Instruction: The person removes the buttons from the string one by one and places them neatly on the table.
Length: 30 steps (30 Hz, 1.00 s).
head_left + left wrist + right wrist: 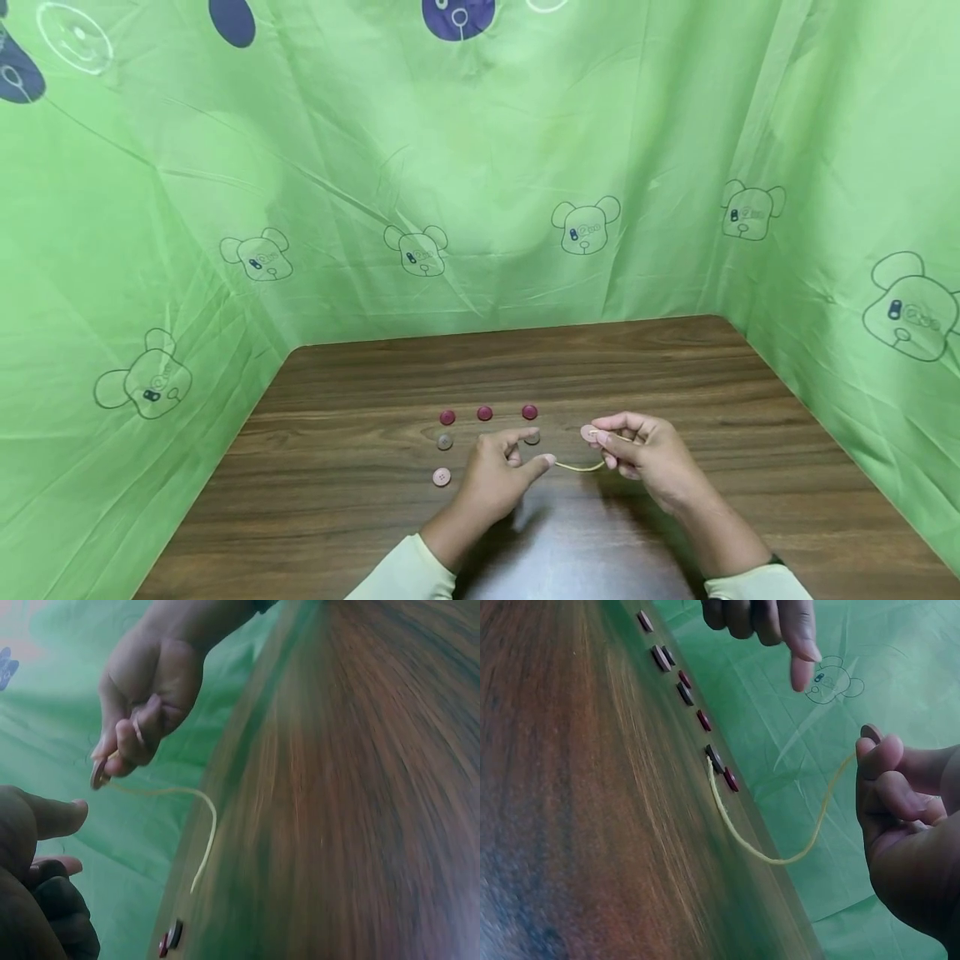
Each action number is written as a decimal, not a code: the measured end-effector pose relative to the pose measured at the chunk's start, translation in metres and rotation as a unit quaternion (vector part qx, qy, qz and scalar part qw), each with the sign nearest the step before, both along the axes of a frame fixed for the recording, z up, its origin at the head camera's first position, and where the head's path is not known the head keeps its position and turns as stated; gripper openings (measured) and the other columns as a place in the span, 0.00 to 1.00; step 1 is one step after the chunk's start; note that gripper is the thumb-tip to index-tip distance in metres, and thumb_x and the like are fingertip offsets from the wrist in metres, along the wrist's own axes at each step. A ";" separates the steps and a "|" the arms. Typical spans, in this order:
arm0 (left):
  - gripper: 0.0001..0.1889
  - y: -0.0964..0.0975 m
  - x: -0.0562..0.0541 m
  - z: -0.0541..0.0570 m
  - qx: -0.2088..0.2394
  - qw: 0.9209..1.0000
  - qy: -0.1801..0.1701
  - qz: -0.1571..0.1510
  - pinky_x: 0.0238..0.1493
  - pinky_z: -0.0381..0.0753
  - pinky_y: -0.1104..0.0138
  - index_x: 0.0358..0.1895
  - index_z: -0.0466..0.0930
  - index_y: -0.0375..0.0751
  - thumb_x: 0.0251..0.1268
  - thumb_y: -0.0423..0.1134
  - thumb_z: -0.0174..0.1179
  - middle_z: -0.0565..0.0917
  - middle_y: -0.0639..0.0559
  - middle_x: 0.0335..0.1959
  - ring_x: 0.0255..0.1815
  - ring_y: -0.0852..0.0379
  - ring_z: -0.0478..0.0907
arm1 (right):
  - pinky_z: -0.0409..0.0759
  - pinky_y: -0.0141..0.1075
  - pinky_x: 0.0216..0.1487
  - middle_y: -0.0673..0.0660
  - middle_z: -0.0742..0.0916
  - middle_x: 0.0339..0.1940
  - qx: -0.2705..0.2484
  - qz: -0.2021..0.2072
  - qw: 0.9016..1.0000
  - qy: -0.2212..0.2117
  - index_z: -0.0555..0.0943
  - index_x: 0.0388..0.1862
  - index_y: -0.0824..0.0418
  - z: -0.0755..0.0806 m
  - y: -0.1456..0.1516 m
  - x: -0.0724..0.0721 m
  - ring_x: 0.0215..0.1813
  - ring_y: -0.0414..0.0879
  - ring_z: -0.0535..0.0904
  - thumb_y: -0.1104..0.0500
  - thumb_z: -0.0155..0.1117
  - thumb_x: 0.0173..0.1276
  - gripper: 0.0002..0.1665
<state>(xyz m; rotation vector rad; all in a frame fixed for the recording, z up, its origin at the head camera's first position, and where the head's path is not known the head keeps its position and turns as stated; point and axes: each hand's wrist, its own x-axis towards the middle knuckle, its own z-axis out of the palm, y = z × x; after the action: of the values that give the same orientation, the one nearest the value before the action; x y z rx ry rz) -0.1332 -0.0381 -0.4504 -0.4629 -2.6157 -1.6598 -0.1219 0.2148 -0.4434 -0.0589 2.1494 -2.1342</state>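
Observation:
My right hand (651,458) pinches a pale pink button (588,433) between thumb and forefinger, above the table. A thin yellow cord (579,469) comes from the button; its loose end hangs in a curve in the right wrist view. Across from it, my left hand (498,473) has thumb and forefinger stretched out and apart, with the other fingers curled in. Both wrist views show nothing between its thumb and forefinger. The cord end appears near the left thumb in the head view, but hangs apart from it in the wrist views.
On the wooden table (360,383), dark red buttons (484,413) lie in a row. Nearer are a grey button (445,442), another grey button (532,437) partly behind the left hand, and a pink button (442,477). A green curtain (495,167) surrounds the table's back and sides.

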 end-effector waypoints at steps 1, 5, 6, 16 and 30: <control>0.23 0.003 0.000 0.000 -0.003 1.000 0.005 -0.004 0.24 0.63 0.76 0.61 0.90 0.36 0.64 0.40 0.80 0.63 0.62 0.15 0.16 0.70 0.57 | 0.72 0.25 0.25 0.51 0.95 0.40 0.001 0.002 1.000 0.000 0.83 0.60 0.75 0.000 0.000 0.000 0.29 0.35 0.80 0.63 0.71 0.78 0.19; 0.25 0.012 -0.001 0.000 0.009 1.000 -0.001 -0.021 0.29 0.66 0.75 0.63 0.89 0.38 0.65 0.42 0.79 0.61 0.64 0.14 0.16 0.70 0.55 | 0.71 0.25 0.24 0.51 0.95 0.40 0.002 0.010 1.000 0.007 0.83 0.60 0.76 -0.002 0.001 0.000 0.28 0.35 0.80 0.63 0.71 0.78 0.20; 0.25 0.014 -0.002 0.000 0.013 1.000 -0.008 -0.022 0.28 0.66 0.75 0.64 0.89 0.39 0.65 0.42 0.79 0.61 0.64 0.14 0.16 0.70 0.55 | 0.71 0.25 0.24 0.50 0.95 0.41 0.003 0.012 1.000 0.010 0.83 0.61 0.77 -0.002 0.001 0.000 0.28 0.35 0.80 0.64 0.70 0.78 0.20; 0.26 0.026 -0.004 -0.001 0.051 0.998 -0.034 -0.034 0.20 0.60 0.75 0.64 0.88 0.39 0.63 0.39 0.80 0.63 0.62 0.16 0.16 0.69 0.57 | 0.71 0.25 0.25 0.48 0.94 0.37 0.015 0.025 0.999 0.020 0.82 0.61 0.79 -0.003 0.001 -0.001 0.28 0.35 0.79 0.64 0.70 0.78 0.21; 0.24 0.037 -0.010 -0.004 0.061 0.997 -0.032 -0.036 0.20 0.59 0.75 0.63 0.89 0.39 0.63 0.40 0.80 0.63 0.62 0.15 0.17 0.69 0.57 | 0.69 0.25 0.24 0.49 0.91 0.32 0.015 0.034 0.999 0.026 0.80 0.65 0.80 -0.004 0.000 -0.001 0.26 0.34 0.78 0.64 0.69 0.78 0.24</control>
<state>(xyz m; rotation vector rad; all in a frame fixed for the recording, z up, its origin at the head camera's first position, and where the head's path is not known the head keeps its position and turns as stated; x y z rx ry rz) -0.1429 -0.0010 -0.4546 -0.5123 -2.5510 -1.8729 -0.1226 0.2146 -0.4472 -0.1826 2.1743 -2.0847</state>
